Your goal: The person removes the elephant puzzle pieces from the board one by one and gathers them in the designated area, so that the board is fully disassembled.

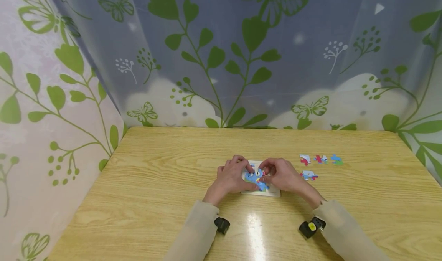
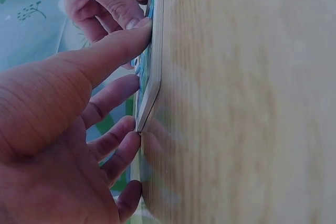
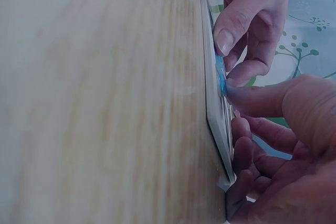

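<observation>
A small jigsaw puzzle board point(image 1: 274, 193) with a pale rim lies on the table, a blue cartoon picture point(image 1: 253, 176) partly assembled inside. My left hand point(image 1: 232, 175) rests over its left side, thumb reaching straight across the picture and fingers spread along the far edge. From the right, my right hand point(image 1: 284, 175) bends over the board and pinches a puzzle piece point(image 1: 264, 173) with some red on it between thumb and forefinger. In the right wrist view the right thumb point(image 3: 244, 98) is right at the blue surface; the fingers partly hide the piece.
Loose puzzle pieces lie right of the board: a red-and-white one point(image 1: 305, 159), a red-and-blue one point(image 1: 320, 159), a blue-green one point(image 1: 336, 159) and another point(image 1: 309, 175) close to the right wrist. A patterned curtain point(image 1: 221, 61) hangs behind the wooden table point(image 1: 155, 169).
</observation>
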`<state>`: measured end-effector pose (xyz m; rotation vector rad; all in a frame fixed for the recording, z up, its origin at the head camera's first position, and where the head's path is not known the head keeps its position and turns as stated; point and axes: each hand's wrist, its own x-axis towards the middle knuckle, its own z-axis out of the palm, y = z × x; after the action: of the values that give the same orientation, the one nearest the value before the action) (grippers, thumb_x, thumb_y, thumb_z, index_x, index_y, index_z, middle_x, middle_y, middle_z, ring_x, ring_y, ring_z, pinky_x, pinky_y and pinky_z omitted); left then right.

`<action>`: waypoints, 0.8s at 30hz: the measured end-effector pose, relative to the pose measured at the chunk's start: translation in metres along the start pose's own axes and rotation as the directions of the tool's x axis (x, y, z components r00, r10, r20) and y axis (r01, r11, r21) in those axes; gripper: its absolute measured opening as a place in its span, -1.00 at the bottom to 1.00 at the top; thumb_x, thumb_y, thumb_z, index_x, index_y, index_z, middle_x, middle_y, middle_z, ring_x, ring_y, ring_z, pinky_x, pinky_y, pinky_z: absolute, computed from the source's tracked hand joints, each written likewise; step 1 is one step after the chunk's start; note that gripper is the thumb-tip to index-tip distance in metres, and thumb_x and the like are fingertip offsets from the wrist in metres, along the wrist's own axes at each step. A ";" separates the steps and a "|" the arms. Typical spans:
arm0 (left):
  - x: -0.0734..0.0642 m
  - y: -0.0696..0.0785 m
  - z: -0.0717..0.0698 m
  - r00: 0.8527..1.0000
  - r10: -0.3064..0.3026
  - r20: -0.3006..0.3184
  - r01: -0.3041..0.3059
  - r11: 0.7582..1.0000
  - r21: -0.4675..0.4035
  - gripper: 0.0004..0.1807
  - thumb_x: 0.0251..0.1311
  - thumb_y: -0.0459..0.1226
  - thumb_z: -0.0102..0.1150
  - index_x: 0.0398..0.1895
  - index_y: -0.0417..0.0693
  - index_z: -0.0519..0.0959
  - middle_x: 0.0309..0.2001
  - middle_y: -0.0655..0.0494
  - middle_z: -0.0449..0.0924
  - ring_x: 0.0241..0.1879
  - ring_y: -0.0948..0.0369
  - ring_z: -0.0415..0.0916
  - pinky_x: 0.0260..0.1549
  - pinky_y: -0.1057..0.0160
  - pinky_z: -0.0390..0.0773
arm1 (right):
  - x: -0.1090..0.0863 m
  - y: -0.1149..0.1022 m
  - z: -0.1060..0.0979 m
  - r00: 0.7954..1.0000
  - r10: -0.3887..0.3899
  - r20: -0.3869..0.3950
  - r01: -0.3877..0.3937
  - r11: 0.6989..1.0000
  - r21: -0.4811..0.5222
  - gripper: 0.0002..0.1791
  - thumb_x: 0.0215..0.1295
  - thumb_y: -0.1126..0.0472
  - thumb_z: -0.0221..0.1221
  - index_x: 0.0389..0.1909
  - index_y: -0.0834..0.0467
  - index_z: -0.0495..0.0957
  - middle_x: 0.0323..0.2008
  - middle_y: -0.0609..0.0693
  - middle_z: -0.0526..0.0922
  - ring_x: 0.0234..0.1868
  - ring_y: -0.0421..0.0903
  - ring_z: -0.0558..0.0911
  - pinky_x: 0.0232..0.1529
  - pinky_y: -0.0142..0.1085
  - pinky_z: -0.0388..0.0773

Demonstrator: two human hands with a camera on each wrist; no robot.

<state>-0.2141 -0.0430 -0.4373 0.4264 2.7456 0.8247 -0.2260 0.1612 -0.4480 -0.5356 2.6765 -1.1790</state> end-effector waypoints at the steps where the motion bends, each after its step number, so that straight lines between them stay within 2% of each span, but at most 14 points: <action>1: 0.000 0.000 0.000 1.000 0.001 -0.001 -0.001 1.000 -0.001 -0.59 0.08 0.06 0.52 -0.14 0.18 0.55 0.38 0.11 0.31 0.31 -0.03 0.31 0.21 -0.20 0.23 | 0.000 0.000 0.000 1.000 0.001 0.000 -0.001 1.000 0.002 -0.75 0.20 0.38 0.37 -0.09 0.23 0.65 -0.37 -0.01 0.59 -0.40 -0.13 0.46 -0.36 -0.36 0.39; 18: 0.000 0.000 -0.001 1.000 0.001 0.003 -0.001 1.000 0.007 -0.58 0.08 0.06 0.52 -0.13 0.16 0.55 0.39 0.11 0.31 0.31 -0.04 0.31 0.19 -0.19 0.23 | 0.001 -0.002 -0.001 1.000 0.011 0.013 -0.012 1.000 0.020 -0.73 0.19 0.40 0.38 -0.09 0.22 0.62 -0.38 0.01 0.59 -0.38 -0.13 0.51 -0.35 -0.34 0.46; 24: 0.000 0.000 -0.001 1.000 0.001 0.008 -0.001 1.000 0.010 -0.58 0.08 0.06 0.51 -0.12 0.16 0.55 0.39 0.11 0.30 0.31 -0.04 0.31 0.19 -0.18 0.24 | 0.001 -0.001 -0.003 0.999 0.025 0.026 -0.025 1.000 0.019 -0.73 0.20 0.34 0.40 -0.08 0.21 0.63 -0.35 0.00 0.62 -0.35 -0.14 0.55 -0.32 -0.33 0.49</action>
<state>-0.2141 -0.0437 -0.4367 0.4326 2.7432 0.8083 -0.2273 0.1622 -0.4457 -0.5094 2.6397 -1.1811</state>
